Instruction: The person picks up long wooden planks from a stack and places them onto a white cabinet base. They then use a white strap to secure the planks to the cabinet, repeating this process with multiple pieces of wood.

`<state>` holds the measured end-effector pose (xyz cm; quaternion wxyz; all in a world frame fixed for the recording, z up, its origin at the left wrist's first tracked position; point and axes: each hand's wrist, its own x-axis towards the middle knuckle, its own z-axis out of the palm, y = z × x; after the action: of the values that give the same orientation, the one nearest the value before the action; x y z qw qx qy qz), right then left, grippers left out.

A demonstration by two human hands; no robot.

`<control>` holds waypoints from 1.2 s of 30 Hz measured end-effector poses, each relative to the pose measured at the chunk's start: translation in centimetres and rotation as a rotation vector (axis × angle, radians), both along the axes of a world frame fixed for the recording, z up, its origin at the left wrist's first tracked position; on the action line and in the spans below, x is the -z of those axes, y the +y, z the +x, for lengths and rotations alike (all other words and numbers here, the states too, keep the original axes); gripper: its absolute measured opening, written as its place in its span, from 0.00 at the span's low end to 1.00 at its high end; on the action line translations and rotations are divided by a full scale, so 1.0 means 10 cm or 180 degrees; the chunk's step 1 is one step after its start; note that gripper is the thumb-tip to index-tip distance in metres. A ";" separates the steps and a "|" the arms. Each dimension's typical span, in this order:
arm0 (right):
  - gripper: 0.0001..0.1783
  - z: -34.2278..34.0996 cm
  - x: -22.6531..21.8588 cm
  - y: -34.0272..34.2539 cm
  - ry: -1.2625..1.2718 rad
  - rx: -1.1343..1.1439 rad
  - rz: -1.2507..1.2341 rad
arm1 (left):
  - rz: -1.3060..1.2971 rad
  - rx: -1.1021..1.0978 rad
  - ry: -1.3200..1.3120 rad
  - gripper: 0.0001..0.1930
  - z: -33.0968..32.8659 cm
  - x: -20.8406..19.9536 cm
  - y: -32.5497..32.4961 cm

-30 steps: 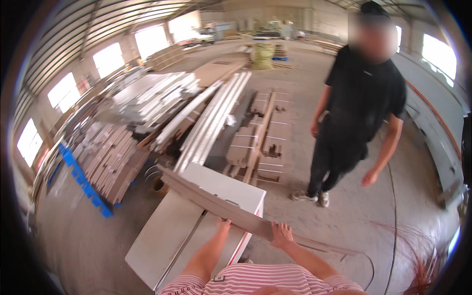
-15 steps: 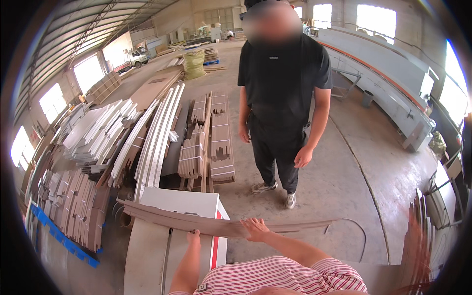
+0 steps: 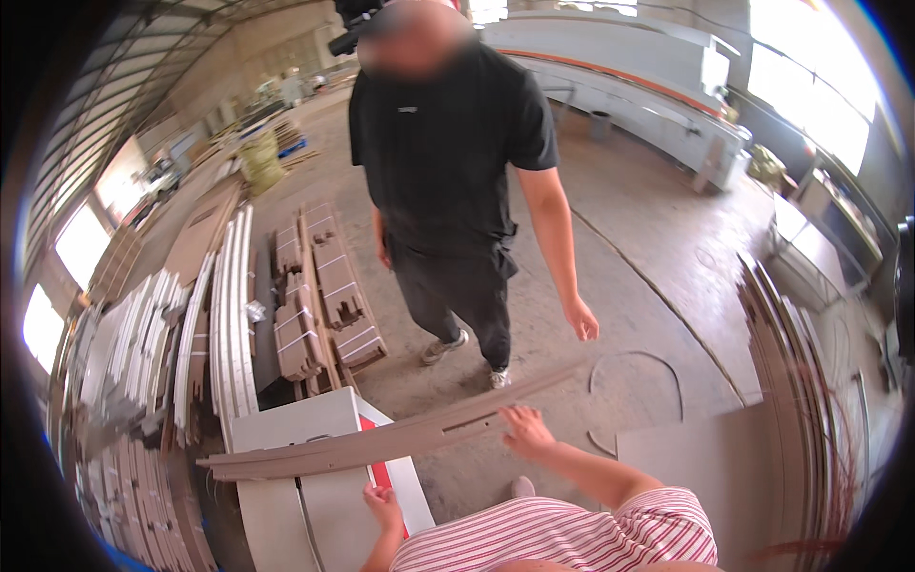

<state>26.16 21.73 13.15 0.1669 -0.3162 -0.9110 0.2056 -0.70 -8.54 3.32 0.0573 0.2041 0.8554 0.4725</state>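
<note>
well, in the head view, a long, narrow taupe board point(image 3: 362, 448) lies across the top of a white boxy cabinet with a red stripe point(image 3: 295, 421). its long axis runs aslant from the near left to the farther right: the left end juts just past the cabinet's left edge, while the right end points out over the floor, toward the right of a co-worker in black clothes point(image 3: 434, 172), and blurs toward its tip. a narrow dark slot point(image 3: 469, 424) is cut along that axis, just left of the right hand point(image 3: 526, 433).

the right hand sits at the board's near edge, fingers reaching onto it; i cannot tell whether it grips. the left hand point(image 3: 381, 503) is beside the red stripe, just on the near side of the board, fingers bent; whether it touches or holds the board cannot be told.

the co-worker stands beyond the board, one arm hanging toward its right end, that hand apart from it. on the floor to the right lies a thin dark cable point(image 3: 680, 391), and farther right leans a stack of long brown panels point(image 3: 796, 362). far left of the co-worker are strapped bundles of taupe boards point(image 3: 345, 297) and long white bars point(image 3: 229, 319).
</note>
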 end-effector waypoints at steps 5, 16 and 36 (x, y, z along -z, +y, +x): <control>0.32 1.54 0.13 -0.77 -0.0601 0.1484 -0.0368 | -0.0487 0.2351 -0.0229 0.34 0.70 -0.38 0.21; 0.28 3.90 0.92 -3.79 -0.1342 0.3676 -0.2306 | -0.1391 0.4370 -0.0966 0.33 2.26 -0.24 0.01; 0.50 6.45 1.33 -6.81 -0.0732 0.5797 -0.3256 | -0.2762 0.7060 0.1725 0.53 7.15 0.64 0.35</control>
<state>90.66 -46.33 -0.10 0.0175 -0.9323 -0.1439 0.3314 70.79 -5.08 -3.11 0.3125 0.8791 0.2884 -0.2151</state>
